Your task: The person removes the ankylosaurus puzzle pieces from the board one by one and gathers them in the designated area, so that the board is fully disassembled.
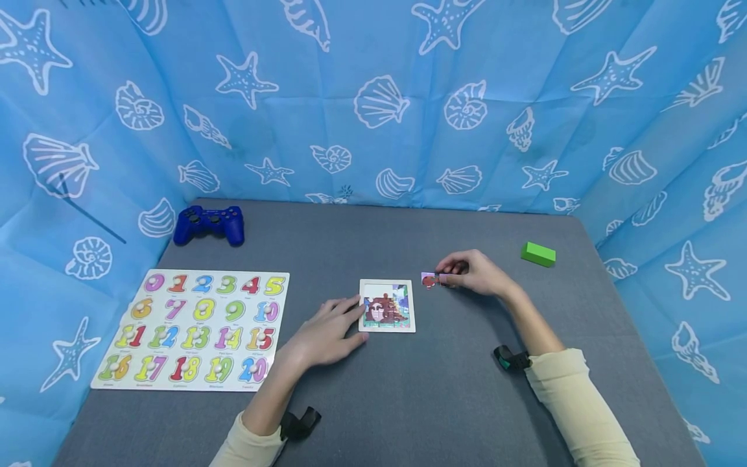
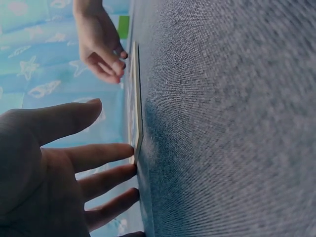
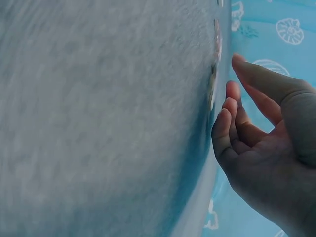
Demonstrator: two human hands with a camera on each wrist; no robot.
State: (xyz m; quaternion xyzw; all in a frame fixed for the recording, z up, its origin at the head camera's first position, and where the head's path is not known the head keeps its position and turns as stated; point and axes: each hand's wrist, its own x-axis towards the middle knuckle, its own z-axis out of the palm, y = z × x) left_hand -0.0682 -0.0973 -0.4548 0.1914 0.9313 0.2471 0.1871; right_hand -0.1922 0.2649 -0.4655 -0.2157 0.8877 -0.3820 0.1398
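A small square picture puzzle [image 1: 387, 327] with a pale frame lies on the table, partly filled with a picture of a face and colourful parts. My left hand [image 1: 329, 331] is spread flat, its fingertips touching the puzzle's left edge; the left wrist view shows the fingers [image 2: 106, 154] extended against the frame. To the right of the puzzle, loose puzzle pieces [image 1: 428, 280] lie on the table, partly hidden under my right hand [image 1: 475, 274]. In the right wrist view the fingers [image 3: 224, 121] bend loosely, with a gap below the thumb and nothing visible between them.
At the left lies a number board [image 1: 195, 384] with colourful knobbed numerals. Behind it sits a blue game controller [image 1: 209, 224]. A green block [image 1: 538, 254] stands at the right of the grey table [image 1: 443, 402]. A blue shell-patterned curtain [image 1: 327, 130] surrounds the table's back and sides.
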